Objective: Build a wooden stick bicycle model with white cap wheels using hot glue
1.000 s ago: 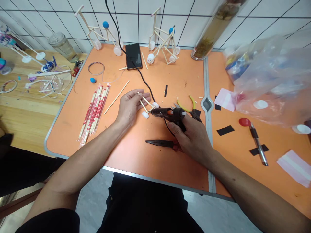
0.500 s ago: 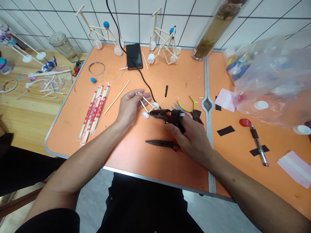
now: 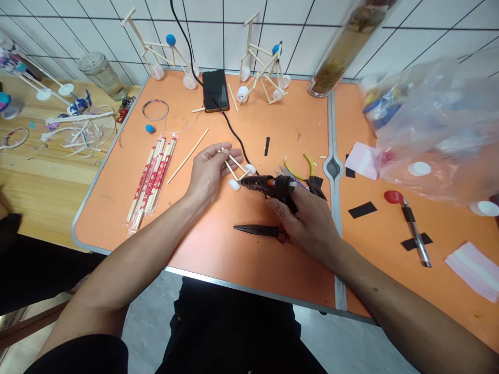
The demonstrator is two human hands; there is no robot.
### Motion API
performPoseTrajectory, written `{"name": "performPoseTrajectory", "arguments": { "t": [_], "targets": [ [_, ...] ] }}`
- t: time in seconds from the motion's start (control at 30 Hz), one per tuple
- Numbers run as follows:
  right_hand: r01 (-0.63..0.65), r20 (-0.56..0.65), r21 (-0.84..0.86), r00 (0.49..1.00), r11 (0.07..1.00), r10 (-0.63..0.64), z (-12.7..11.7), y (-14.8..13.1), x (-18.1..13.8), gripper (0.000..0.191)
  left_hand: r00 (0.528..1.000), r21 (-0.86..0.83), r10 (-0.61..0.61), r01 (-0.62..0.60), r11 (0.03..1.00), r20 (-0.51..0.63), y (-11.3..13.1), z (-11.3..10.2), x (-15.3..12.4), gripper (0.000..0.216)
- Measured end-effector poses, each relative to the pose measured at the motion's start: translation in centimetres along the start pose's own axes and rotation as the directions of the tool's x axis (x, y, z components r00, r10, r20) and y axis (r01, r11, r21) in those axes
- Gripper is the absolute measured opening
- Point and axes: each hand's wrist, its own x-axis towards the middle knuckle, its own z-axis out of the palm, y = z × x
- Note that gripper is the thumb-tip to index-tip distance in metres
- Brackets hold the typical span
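The left hand (image 3: 208, 171) pinches a small stick frame (image 3: 234, 165) with white caps low over the orange counter (image 3: 218, 249), fingers pressed together on its sticks, apparently so its joint faces the black glue gun (image 3: 273, 184). The right hand (image 3: 312, 221) grips the gun, closed round the handle, with the nozzle at the frame. Red print on the wrapped chopsticks (image 3: 152, 179) nearby is too small to read.

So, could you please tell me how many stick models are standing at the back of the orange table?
2: the left model near the back-left corner, the right model just right of the black phone. Similar parts on the wooden table are too unclear to count.
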Motion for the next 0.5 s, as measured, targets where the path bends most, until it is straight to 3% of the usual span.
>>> {"name": "performPoseTrajectory", "arguments": {
  "t": [0.5],
  "targets": [
    [-0.095,0.036,0.003,0.995,0.995,0.095,-0.28,0.09,-0.09,0.020,1.000,0.004,0.011,-0.012,1.000,0.020,-0.04,-0.15,0.02,0.007]
  ]
}}
